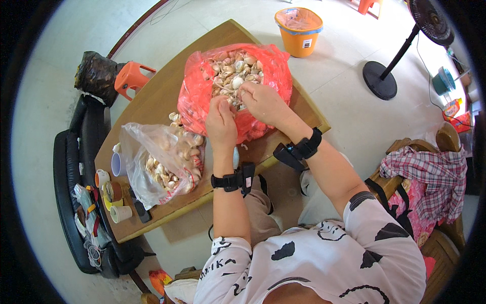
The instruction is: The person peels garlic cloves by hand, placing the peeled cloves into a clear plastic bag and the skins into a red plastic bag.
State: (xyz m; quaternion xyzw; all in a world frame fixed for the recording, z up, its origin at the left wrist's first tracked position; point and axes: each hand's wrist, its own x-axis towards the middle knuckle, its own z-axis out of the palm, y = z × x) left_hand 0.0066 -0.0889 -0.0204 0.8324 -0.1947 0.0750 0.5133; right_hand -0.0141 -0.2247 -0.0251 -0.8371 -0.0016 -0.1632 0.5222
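A red plastic bag (277, 68) full of garlic cloves and bulbs (228, 70) lies wide open on the wooden table (152, 91). Over its near edge are both of my hands, fingertips a short way apart. My left hand (221, 119) has its thumb against its fingers; whether a small piece is pinched there is hidden. My right hand (260, 100) has bent, closed fingers beside a whitish bulb (237, 82), and what it may hold cannot be seen. To the left, a clear plastic bag (138, 140) holds more garlic cloves (161, 174).
Cups (121, 214), tape rolls (113, 191) and a dark phone-like object (142, 211) stand along the table's left end. Beyond the table are an orange bin (299, 38), a red stool (131, 79) and a black fan (383, 78). A wooden chair with clothes (425, 167) is at right.
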